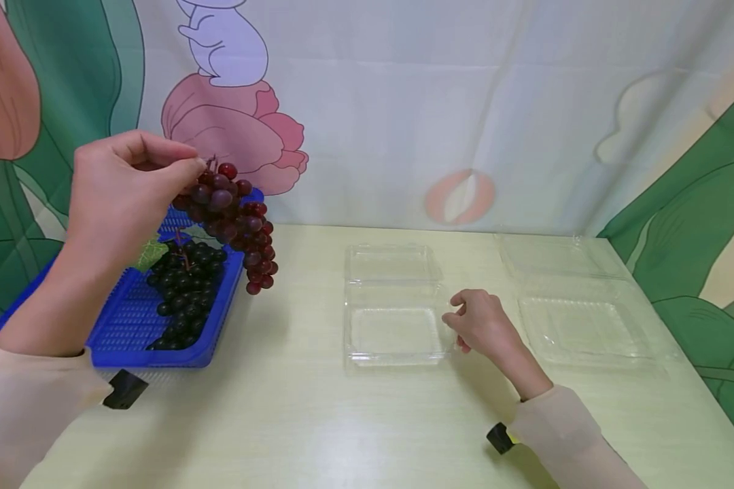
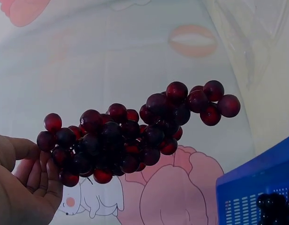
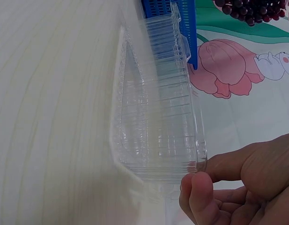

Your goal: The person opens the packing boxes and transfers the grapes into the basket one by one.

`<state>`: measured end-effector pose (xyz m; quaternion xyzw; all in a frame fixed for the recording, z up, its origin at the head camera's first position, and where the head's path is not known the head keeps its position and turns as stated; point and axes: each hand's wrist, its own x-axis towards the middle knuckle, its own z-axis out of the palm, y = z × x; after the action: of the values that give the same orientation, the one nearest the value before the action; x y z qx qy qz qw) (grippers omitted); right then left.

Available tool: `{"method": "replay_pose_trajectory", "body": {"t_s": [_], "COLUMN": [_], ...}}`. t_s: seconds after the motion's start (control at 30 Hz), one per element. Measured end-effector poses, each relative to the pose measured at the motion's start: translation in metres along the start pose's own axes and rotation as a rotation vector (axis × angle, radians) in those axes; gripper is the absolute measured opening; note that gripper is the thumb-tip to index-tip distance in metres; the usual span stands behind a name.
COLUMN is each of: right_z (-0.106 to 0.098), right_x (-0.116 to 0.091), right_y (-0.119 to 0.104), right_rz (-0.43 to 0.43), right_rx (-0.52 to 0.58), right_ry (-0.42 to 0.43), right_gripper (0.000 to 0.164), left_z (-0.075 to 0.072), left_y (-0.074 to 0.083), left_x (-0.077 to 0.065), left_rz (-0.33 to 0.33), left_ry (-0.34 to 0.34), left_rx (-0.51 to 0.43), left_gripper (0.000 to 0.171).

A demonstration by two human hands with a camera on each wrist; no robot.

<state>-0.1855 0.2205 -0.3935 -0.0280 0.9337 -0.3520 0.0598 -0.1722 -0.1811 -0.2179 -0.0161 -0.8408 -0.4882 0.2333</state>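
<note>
High over the left side of the table, my left hand [image 1: 119, 187] pinches a bunch of dark red grapes [image 1: 235, 214] by its stem. The bunch hangs down freely; the left wrist view shows its grapes [image 2: 121, 140] up close beside the fingertips. My right hand [image 1: 482, 322] is at the right edge of a clear plastic clamshell box [image 1: 394, 333], which lies opened on the table. In the right wrist view, thumb and fingers pinch the rim of that box [image 3: 158, 117].
At the left stands a blue basket [image 1: 122, 319] holding black grapes [image 1: 189, 292] and a green leaf [image 1: 151, 254]. Another opened clear box [image 1: 587, 333] lies to the right of my right hand. A printed curtain [image 1: 367, 136] hangs behind the table [image 1: 318, 421].
</note>
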Motion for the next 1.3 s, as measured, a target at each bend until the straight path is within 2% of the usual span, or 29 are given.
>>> {"method": "replay_pose_trajectory", "body": {"t_s": [0.27,0.5,0.67,1.0,1.3], "right_z": [0.0,0.001,0.001,0.001,0.001], "right_x": [0.0,0.001,0.0,0.0,0.0], "right_y": [0.0,0.0,0.0,-0.001,-0.001], "right_rz": [0.006,0.014,0.006,-0.007,-0.009], "right_rx": [-0.007,-0.011,-0.009,-0.023,-0.026], "right_ry": [0.002,0.001,0.003,0.007,0.005], "right_gripper": [0.039,0.039,0.039,0.038,0.039], "left_z": [-0.013,-0.023,-0.028,-0.037,-0.042], "left_y": [-0.008,-0.022,-0.028,-0.037,-0.049], "left_x": [0.002,0.006,0.008,0.009,0.009], "left_rz": [-0.05,-0.1,-0.141,-0.135,-0.177], "left_ry": [0.044,0.06,0.064,0.108,0.122], "left_rx": [0.018,0.065,0.065,0.097,0.133], "left_gripper": [0.016,0.029,0.028,0.02,0.019]}}
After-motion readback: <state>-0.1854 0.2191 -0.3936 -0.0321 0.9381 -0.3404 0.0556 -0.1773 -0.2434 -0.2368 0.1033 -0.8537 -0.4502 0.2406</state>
